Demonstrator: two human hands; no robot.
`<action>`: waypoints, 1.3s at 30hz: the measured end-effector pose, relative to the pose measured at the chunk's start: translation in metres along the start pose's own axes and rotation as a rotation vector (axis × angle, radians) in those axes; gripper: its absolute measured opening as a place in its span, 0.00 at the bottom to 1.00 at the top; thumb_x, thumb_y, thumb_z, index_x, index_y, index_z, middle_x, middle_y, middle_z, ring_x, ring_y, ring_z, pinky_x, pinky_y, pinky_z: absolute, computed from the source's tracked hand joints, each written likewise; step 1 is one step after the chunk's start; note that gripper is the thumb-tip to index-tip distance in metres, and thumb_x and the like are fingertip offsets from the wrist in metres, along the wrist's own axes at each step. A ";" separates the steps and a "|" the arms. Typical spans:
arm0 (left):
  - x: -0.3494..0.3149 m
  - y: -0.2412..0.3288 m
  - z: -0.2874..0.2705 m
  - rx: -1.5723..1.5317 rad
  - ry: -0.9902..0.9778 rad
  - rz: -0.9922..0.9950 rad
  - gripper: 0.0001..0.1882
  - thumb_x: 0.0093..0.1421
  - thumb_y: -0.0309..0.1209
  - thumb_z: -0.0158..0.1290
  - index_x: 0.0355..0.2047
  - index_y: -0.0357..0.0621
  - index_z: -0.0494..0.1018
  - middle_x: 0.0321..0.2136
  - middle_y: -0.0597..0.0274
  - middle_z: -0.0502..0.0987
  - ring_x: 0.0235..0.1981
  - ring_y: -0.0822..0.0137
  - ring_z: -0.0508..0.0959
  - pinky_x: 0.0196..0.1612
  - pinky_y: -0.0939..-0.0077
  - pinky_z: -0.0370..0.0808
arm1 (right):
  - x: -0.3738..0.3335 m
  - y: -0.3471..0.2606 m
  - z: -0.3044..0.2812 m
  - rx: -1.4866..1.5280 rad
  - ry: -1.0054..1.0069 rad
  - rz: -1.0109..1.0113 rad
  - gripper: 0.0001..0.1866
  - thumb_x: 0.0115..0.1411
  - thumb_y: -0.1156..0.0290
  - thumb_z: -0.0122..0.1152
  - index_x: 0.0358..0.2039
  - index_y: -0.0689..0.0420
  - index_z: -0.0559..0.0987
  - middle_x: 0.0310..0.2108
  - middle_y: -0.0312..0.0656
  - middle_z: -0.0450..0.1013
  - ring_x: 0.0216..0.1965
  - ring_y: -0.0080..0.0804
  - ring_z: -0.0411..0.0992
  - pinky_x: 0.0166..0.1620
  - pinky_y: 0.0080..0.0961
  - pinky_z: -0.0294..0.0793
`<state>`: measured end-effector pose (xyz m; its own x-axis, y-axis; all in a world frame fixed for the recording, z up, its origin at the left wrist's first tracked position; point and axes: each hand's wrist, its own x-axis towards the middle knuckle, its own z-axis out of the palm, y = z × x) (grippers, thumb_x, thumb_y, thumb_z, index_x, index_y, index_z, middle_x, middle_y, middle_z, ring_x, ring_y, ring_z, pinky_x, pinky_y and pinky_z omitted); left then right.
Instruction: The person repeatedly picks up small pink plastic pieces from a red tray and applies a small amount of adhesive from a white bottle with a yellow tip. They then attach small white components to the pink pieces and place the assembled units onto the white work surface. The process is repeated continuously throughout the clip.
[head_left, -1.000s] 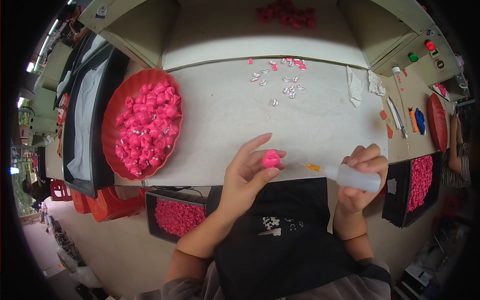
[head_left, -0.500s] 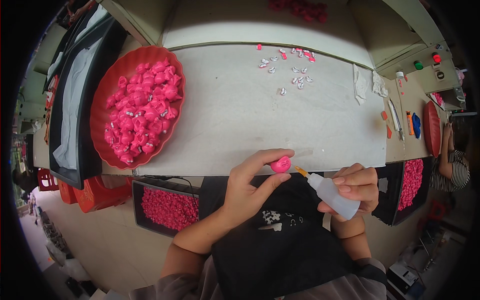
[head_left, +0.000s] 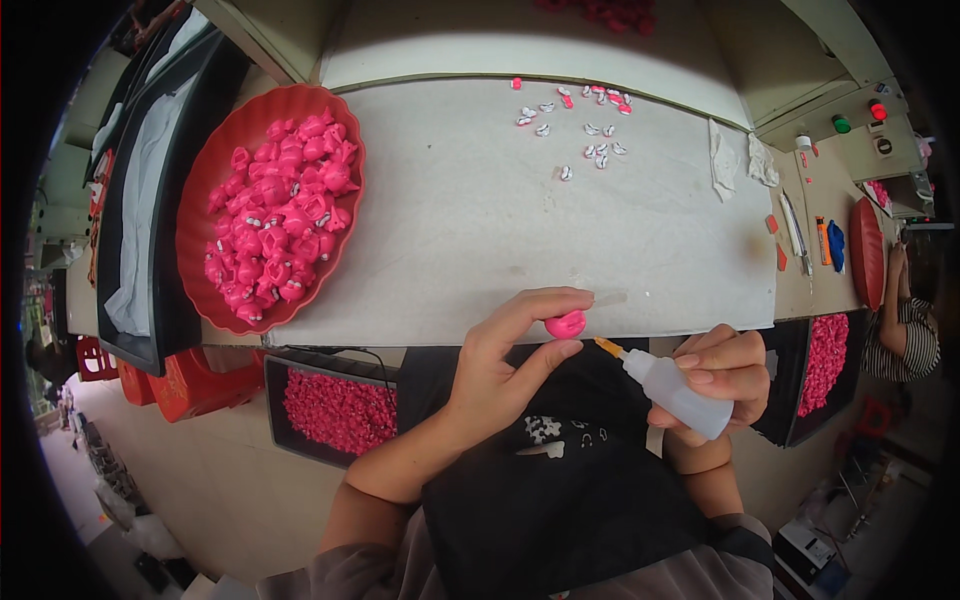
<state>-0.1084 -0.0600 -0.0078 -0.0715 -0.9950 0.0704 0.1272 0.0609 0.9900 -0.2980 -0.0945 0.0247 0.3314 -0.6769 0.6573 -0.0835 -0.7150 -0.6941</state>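
Between thumb and forefinger, my left hand pinches a small round pink plastic piece above the table's front edge. My right hand is wrapped round a white squeeze bottle, tilted so its thin orange-yellow nozzle points up at the pink piece. A small gap separates the nozzle tip from the piece. On the far side of the white-covered table lie several small white-and-pink parts. To the left, a red scalloped tray is heaped with pink moulded pieces.
Below the table's edge, black crates of pink pieces stand at left and right. Crumpled white tissue, a blue item and another red tray lie to the right. Another person in a striped top sits at far right.
The bottle and my right hand have shifted slightly right and away from the pink piece. The piece has turned a little in my left fingers.
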 end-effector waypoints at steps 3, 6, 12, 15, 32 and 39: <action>0.000 -0.002 0.000 0.001 -0.016 0.013 0.16 0.52 0.17 0.51 0.43 0.35 0.68 0.44 0.52 0.70 0.46 0.65 0.70 0.49 0.74 0.67 | -0.001 0.000 0.002 -0.008 -0.001 0.005 0.24 0.37 0.63 0.74 0.29 0.54 0.68 0.27 0.37 0.65 0.22 0.21 0.63 0.24 0.14 0.66; 0.000 -0.002 0.001 0.005 -0.018 0.027 0.15 0.52 0.17 0.51 0.42 0.35 0.69 0.44 0.52 0.70 0.46 0.66 0.70 0.49 0.75 0.67 | -0.001 0.000 0.002 -0.010 -0.021 0.005 0.24 0.36 0.63 0.74 0.28 0.54 0.68 0.27 0.37 0.65 0.22 0.22 0.63 0.24 0.14 0.66; 0.001 0.000 0.001 0.047 -0.009 0.031 0.15 0.51 0.17 0.51 0.41 0.35 0.69 0.44 0.52 0.71 0.47 0.65 0.70 0.49 0.75 0.66 | 0.003 0.001 -0.002 0.018 -0.028 -0.002 0.24 0.34 0.65 0.76 0.29 0.54 0.70 0.27 0.38 0.67 0.22 0.22 0.65 0.25 0.16 0.67; 0.001 0.000 0.001 0.059 0.003 0.046 0.15 0.51 0.17 0.52 0.41 0.35 0.69 0.44 0.52 0.71 0.47 0.65 0.70 0.49 0.75 0.65 | 0.002 0.003 -0.003 0.008 0.014 0.013 0.23 0.37 0.63 0.75 0.28 0.54 0.69 0.26 0.37 0.65 0.22 0.21 0.62 0.25 0.14 0.65; 0.003 -0.012 -0.005 -0.092 0.118 0.005 0.16 0.51 0.18 0.51 0.42 0.35 0.69 0.43 0.56 0.72 0.44 0.66 0.72 0.50 0.75 0.65 | 0.021 0.026 -0.015 0.258 0.182 0.131 0.17 0.42 0.77 0.67 0.32 0.62 0.70 0.33 0.42 0.66 0.32 0.29 0.71 0.29 0.21 0.71; 0.007 -0.010 -0.015 -0.288 0.143 -0.085 0.16 0.53 0.17 0.50 0.43 0.34 0.67 0.44 0.55 0.70 0.45 0.65 0.72 0.50 0.73 0.66 | 0.070 0.105 -0.022 0.117 -0.244 0.425 0.11 0.47 0.83 0.55 0.34 0.62 0.71 0.32 0.40 0.66 0.33 0.32 0.71 0.32 0.25 0.72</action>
<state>-0.0950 -0.0689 -0.0191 0.0435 -0.9978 -0.0492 0.4025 -0.0275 0.9150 -0.3047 -0.2205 0.0041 0.5021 -0.8333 0.2314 -0.1579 -0.3513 -0.9228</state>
